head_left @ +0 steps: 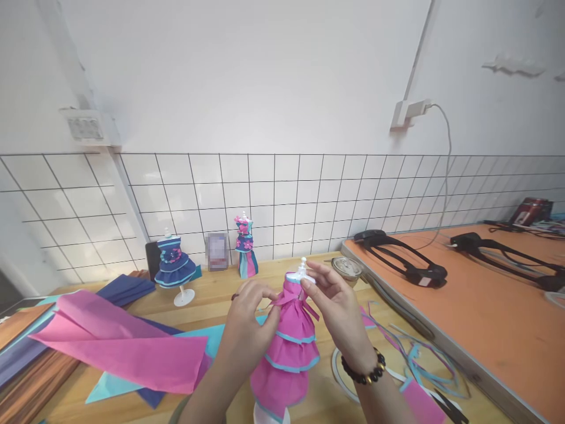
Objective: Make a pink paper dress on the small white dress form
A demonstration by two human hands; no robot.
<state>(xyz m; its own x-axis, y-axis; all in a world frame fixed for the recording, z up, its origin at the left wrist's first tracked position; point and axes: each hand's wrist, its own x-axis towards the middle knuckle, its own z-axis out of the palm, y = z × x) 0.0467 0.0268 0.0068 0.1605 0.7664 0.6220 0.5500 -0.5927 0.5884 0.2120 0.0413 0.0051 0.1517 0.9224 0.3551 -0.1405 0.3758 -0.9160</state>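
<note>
A small white dress form (303, 268) stands in front of me, wearing a pink tiered doll dress (289, 353) with light blue trim. At its waist is a pink sash (288, 299) that looks tied, one end hanging to the right. My left hand (252, 315) is closed, thumb and forefinger pinching the sash on the left side of the waist. My right hand (334, 303), with a beaded bracelet at the wrist, is closed on the form's shoulder and the dress's top edge. Its fingers behind the neck are partly hidden.
Pink fabric (132, 353) lies at left over blue and teal pieces. Two dressed doll forms, one navy (175, 268) and one multicoloured (246, 247), stand near the tiled wall. Right are a round tin (346, 268), loose ribbons (426, 368), scissors (450, 406) and an orange board (485, 306) with black headsets.
</note>
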